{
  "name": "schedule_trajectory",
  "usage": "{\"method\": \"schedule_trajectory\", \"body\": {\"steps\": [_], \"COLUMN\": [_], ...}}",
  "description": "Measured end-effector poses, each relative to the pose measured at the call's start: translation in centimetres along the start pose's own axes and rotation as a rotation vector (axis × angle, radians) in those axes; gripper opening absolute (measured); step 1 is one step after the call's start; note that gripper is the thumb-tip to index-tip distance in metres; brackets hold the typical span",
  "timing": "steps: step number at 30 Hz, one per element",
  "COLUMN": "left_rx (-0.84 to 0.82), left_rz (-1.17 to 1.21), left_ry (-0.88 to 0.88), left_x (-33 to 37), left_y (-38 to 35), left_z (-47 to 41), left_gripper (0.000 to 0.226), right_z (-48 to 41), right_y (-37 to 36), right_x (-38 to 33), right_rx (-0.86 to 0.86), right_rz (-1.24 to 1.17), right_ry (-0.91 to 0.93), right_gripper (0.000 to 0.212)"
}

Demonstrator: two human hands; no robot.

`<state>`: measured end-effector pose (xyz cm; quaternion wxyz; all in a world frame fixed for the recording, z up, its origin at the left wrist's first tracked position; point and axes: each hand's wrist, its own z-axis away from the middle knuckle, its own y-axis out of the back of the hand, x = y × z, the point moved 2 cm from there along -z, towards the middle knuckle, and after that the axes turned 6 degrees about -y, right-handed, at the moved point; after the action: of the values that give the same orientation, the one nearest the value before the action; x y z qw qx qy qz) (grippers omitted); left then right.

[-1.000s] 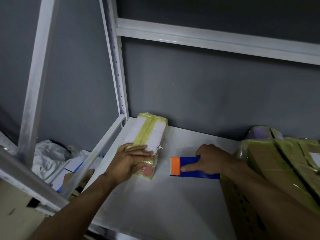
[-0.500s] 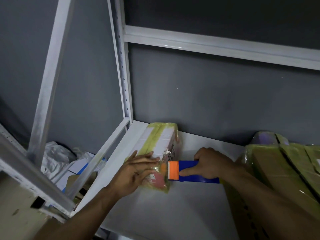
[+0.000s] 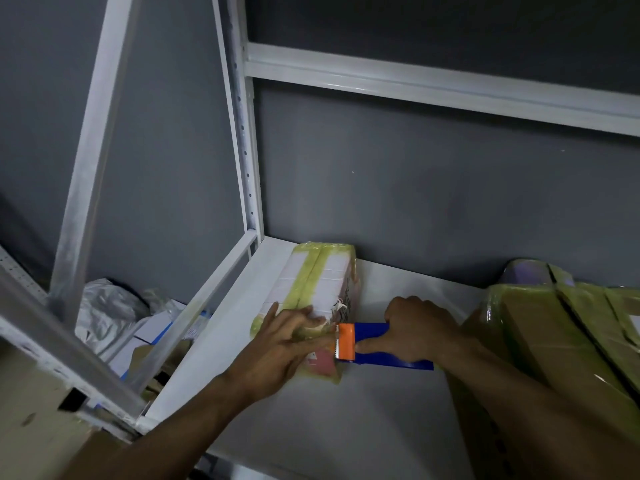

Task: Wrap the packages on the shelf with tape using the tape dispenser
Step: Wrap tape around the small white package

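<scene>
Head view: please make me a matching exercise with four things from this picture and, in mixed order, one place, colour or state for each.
Column A
1. left hand
2. right hand
3. tape dispenser
4. large brown package

Column B
a. blue with an orange end
b. lies at the right end of the shelf
c. presses on the near end of the small package
d. curled round a blue handle

Pairs: 1-c; 2-d; 3-a; 4-b
</scene>
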<state>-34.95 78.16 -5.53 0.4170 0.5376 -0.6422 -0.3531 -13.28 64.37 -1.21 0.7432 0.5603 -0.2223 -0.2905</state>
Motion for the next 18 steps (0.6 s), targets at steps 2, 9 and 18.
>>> {"method": "schedule_trajectory", "body": {"steps": [2,9,18], "left_rx": [0.0,-0.119,-0.277], "left_rz": [-0.074,-0.158,-0.256], "left_ry": [-0.015,0.01,0.083], "left_x": [0.6,1.4,2.2], "left_y": [0.1,-1.4,-3.3], "left_z": [-0.5,-1.4,-2.7], "left_gripper": [0.064,0.081,0.095], "right_z": [0.3,1.0,1.4], "right_y": [0.1,-0.9,-2.2], "right_x": [0.0,-0.7,-0.5], "right_rx": [0.02,0.175,0.191], "right_rz": [0.013,0.139,0.133], "right_ry": [-0.01,-0.039,-0.048], "right_gripper": [0.081,0.07,0.065]}}
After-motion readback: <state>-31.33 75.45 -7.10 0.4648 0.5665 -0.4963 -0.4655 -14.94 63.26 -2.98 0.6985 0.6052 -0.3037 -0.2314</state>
